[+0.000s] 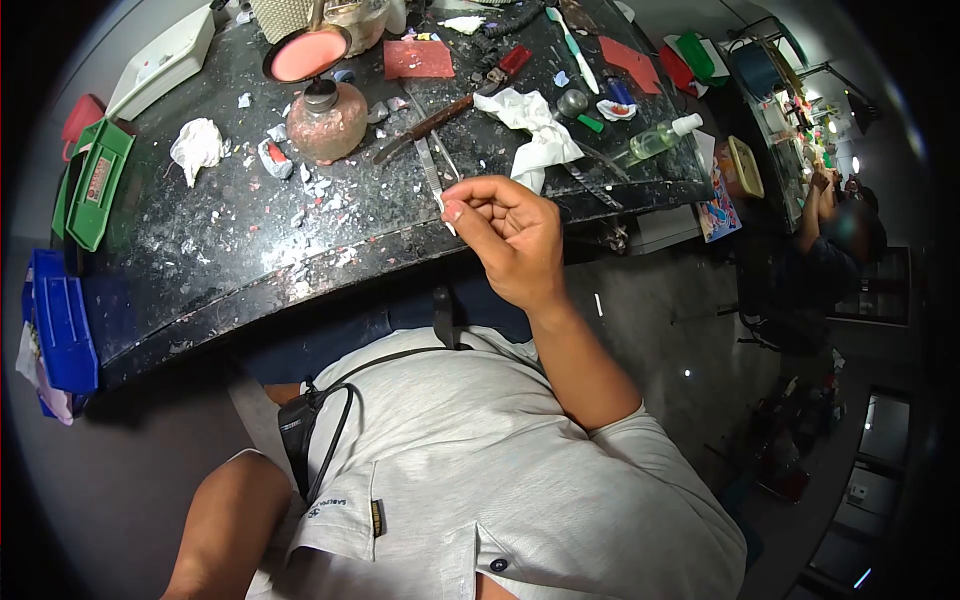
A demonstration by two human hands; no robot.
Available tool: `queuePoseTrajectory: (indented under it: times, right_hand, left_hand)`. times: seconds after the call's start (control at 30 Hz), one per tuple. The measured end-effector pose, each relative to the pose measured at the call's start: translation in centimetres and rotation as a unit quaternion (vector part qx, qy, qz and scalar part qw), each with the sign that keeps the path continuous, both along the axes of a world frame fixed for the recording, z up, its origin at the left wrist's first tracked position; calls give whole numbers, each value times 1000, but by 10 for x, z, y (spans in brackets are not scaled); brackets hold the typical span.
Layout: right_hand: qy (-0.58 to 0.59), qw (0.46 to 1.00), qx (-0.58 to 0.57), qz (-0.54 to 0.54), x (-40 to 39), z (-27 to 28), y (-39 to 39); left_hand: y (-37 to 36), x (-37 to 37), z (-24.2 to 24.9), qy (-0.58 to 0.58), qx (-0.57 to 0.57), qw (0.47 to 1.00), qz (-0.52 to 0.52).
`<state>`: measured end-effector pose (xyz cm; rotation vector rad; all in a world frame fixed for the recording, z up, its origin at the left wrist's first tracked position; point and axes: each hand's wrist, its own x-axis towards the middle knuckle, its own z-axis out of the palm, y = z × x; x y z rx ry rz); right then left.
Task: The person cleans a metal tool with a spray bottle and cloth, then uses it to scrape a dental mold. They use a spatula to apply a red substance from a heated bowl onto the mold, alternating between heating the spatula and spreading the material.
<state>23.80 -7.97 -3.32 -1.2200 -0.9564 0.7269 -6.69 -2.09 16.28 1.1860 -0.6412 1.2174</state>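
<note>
My right hand (510, 240) is raised over the near edge of the dark bench, thumb and forefinger pinched together. Something small and pinkish white shows at the fingertips, but I cannot tell what it is. A slim ridged metal tool (430, 165) runs up to those fingertips, with a thinner metal rod beside it. Beyond lies a knife with a brown wooden handle (432, 122). Crumpled white tissue (540, 135) sits just past the hand. My left arm (225, 520) goes down out of the picture at lower left, its hand hidden.
On the scrap-littered bench (200, 300) stand a round glass burner (327, 125), a pan of pink material (310, 55) and a spray bottle (655, 140). Pink sheets (418, 59) and a toothbrush (572, 50) lie behind. Green (100, 185) and blue bins (62, 320) hang left. Another person (835, 235) sits far right.
</note>
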Motion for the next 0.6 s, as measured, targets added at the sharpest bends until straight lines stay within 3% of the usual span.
queuePoseTrajectory:
  times: [0.6]
  right_hand:
    - [5,1000,-10,17,3,0,-3]
  left_hand:
    - [2,-9,-4,20,-5,1000,3]
